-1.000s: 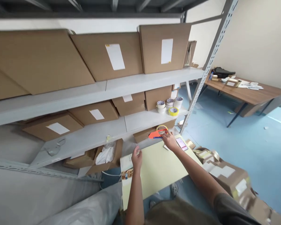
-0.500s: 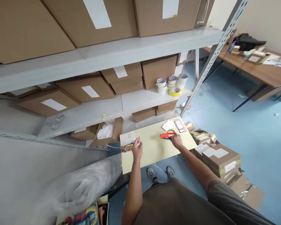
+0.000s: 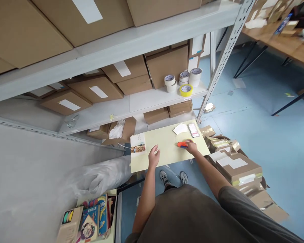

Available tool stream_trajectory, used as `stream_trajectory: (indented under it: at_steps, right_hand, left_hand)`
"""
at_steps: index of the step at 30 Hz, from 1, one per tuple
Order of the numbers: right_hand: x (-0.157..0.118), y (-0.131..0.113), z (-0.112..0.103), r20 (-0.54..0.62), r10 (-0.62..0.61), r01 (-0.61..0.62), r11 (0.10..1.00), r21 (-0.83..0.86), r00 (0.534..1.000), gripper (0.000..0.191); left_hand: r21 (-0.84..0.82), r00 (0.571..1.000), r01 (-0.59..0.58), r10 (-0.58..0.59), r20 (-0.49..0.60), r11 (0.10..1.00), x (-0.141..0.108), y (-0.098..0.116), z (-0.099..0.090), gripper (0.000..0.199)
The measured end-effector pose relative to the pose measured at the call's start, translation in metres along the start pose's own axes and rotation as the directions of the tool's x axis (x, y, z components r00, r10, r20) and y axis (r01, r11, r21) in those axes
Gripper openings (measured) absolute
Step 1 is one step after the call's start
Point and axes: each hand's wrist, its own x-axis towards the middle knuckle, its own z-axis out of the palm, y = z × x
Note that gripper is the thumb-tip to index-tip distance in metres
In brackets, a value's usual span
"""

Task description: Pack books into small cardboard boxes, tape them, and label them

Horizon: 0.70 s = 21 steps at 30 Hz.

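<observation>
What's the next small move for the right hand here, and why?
Probably settle the long orange-and-blue handheld tool gently onto the pale yellow rectangular tabletop. The bare right hand grips it over an uncovered stretch, apart from the flat white paper sheets, so there seems to be room. Whether it already touches the surface, I can't tell.

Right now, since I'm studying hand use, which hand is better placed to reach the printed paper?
Left, I'd say: the left hand looks empty and is nearer the printed paper, while the right hand holds the orange tool farther along the table.
</observation>
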Motion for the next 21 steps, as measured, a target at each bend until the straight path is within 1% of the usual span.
stream_trajectory:
  at_steps: [3, 5, 6, 8, 11, 13, 15, 18, 21]
  right_hand:
    - [-0.002, -0.022, -0.024, -0.065, -0.081, 0.088, 0.991, 0.099, 0.995, 0.044]
    - [-0.005, -0.041, -0.035, -0.128, -0.141, 0.162, 0.971, 0.173, 0.982, 0.046]
    - [-0.006, -0.051, -0.037, -0.160, -0.177, 0.208, 0.957, 0.201, 0.971, 0.046]
    - [-0.009, -0.072, -0.034, -0.203, -0.259, 0.304, 0.923, 0.237, 0.944, 0.049]
    - [-0.013, -0.102, -0.017, -0.216, -0.415, 0.461, 0.849, 0.257, 0.884, 0.051]
    - [-0.019, -0.122, -0.001, -0.208, -0.494, 0.534, 0.804, 0.262, 0.844, 0.051]
    - [-0.026, -0.144, 0.015, -0.192, -0.562, 0.593, 0.761, 0.262, 0.805, 0.051]
    - [-0.041, -0.180, 0.034, -0.143, -0.671, 0.683, 0.685, 0.255, 0.727, 0.050]
    - [-0.061, -0.220, 0.052, -0.070, -0.772, 0.760, 0.600, 0.248, 0.632, 0.051]
  left_hand:
    - [-0.014, 1.000, -0.028, 0.028, -0.003, 0.999, 0.002, 0.012, 0.005, 0.041]
    - [-0.024, 0.999, -0.035, 0.034, -0.033, 0.999, -0.001, 0.014, 0.004, 0.041]
    - [-0.030, 0.998, -0.031, 0.029, -0.056, 0.999, -0.004, 0.013, 0.001, 0.041]
    - [-0.040, 0.993, -0.001, -0.003, -0.115, 0.999, -0.015, 0.005, -0.007, 0.041]
    - [-0.058, 0.976, 0.069, -0.079, -0.203, 0.996, -0.040, -0.013, -0.027, 0.042]
    - [-0.081, 0.957, 0.105, -0.123, -0.262, 0.991, -0.062, -0.027, -0.045, 0.043]
    - [-0.114, 0.928, 0.135, -0.166, -0.335, 0.984, -0.085, -0.039, -0.067, 0.043]
    - [-0.175, 0.855, 0.148, -0.215, -0.473, 0.973, -0.120, -0.054, -0.100, 0.042]
    - [-0.222, 0.772, 0.099, -0.216, -0.598, 0.970, -0.155, -0.068, -0.130, 0.039]
